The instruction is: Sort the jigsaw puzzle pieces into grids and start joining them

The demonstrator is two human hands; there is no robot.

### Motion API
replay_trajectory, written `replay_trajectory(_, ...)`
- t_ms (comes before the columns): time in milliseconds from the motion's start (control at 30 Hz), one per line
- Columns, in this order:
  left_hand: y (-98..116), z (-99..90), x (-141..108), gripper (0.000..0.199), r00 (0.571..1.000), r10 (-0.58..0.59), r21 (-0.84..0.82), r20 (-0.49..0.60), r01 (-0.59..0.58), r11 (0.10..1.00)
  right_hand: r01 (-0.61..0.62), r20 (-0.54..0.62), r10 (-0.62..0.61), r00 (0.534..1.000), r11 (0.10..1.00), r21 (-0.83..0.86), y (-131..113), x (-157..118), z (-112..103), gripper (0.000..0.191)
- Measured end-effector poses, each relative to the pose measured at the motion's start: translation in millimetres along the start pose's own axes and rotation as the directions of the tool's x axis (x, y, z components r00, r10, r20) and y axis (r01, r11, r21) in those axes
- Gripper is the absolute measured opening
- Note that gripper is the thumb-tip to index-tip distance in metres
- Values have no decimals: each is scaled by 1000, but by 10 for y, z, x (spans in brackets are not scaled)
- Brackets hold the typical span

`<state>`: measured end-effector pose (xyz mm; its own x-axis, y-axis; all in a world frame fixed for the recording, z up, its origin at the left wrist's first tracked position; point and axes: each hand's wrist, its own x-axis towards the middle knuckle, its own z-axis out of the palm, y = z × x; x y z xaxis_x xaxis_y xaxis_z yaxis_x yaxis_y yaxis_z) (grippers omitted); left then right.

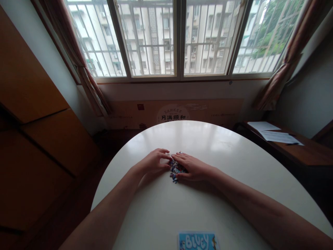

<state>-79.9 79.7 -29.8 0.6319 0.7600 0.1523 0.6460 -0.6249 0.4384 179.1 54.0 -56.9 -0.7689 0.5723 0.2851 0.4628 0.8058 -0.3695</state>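
A small heap of jigsaw puzzle pieces (174, 171), mixed blue, white and dark, lies on the white round table (156, 211). At the heap's left edge is my left hand (155, 161), its fingers apart and curved toward the pieces. My right hand (194, 166) rests over the right side of the heap with its fingers stretched out, covering some of the pieces. Nothing is gripped in either hand as far as I can see. Nearer to me lies a blue box (198, 241) with "BLUEY" on it, cut off by the lower picture edge.
A brown side table (309, 151) with paper sheets (279, 136) and dark pens stands at the right. Wooden cabinets (47, 139) are on the left. Beyond the table, a printed cardboard panel (208, 113) leans under the barred window (153, 41).
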Motion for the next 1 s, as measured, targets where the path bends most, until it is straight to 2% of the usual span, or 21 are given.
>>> replay_trajectory(100, -25, -61, -13, 39, 1000, 2, -37, 28, -1, 999, -13, -40, 13, 999, 1000, 6, 73, -1, 17, 78)
replay_trajectory(200, -95, -93, -20, 43, 999, -11, -33, 33, 12, 999, -177, -132, 176, 976, 984, 0, 213, -5, 37, 72)
replay_trajectory(300, -140, -54, -14, 55, 999, -43, 37, 28, 42, 998, -287, -156, 283, 946, 958, -4, 342, -12, 62, 70)
replay_trajectory(367, -124, -6, -4, 61, 997, -60, 111, 42, 55, 992, -290, -136, 287, 948, 957, -3, 378, -10, 77, 70)
replay_trajectory(467, -46, 52, 9, 60, 993, -85, 201, 78, 68, 977, -252, -96, 251, 963, 968, 3, 348, 4, 82, 68)
replay_trajectory(700, 97, 48, -2, 49, 989, -104, 203, 101, 82, 976, -146, -53, 148, 988, 989, 34, 228, -1, 44, 63)
replay_trajectory(900, 86, 37, -11, 45, 988, -115, 207, 99, 93, 974, -190, -84, 193, 978, 981, 46, 273, -8, 74, 58)
replay_trajectory(1000, 54, 73, 11, 41, 997, -60, 196, 41, 51, 979, -237, -150, 241, 959, 970, 49, 319, 4, 73, 54)
